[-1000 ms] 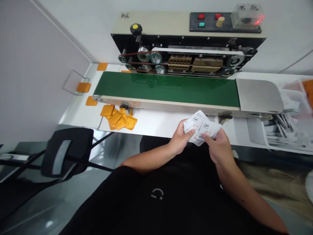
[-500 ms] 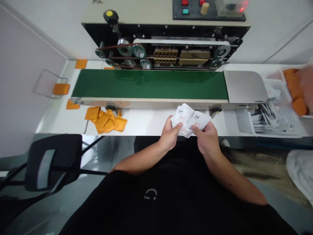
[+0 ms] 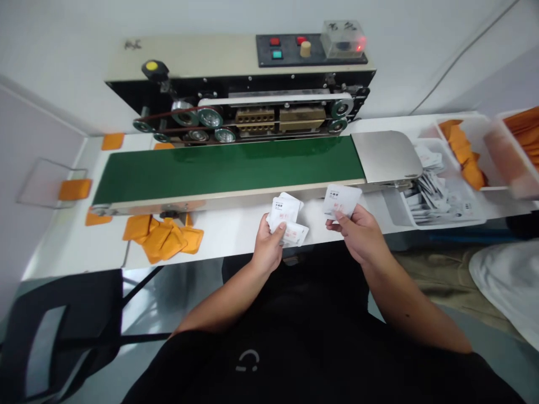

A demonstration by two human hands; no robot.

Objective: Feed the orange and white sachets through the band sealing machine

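My left hand (image 3: pixel 268 245) is shut on a small stack of white printed sachets (image 3: pixel 286 220), held low over the white table edge. My right hand (image 3: pixel 356 234) pinches a single white sachet (image 3: pixel 342 202) between thumb and fingers, apart from the stack. Both hands sit just in front of the green conveyor belt (image 3: pixel 227 169) of a band sealing machine (image 3: pixel 240 112), without touching it. A pile of orange sachets (image 3: pixel 162 238) lies on the white table (image 3: pixel 227 230) to the left of my hands.
To the right, a white tray (image 3: pixel 442 193) holds many white sachets, and a second tray holds orange sachets (image 3: pixel 467 163). A translucent bin (image 3: pixel 511 160) of orange sachets stands at the right edge. A black chair (image 3: pixel 63 331) stands at lower left.
My hands have moved apart, and the right one now holds one sachet separate from the left hand's stack. The whole view has swung, so the machine appears further left.
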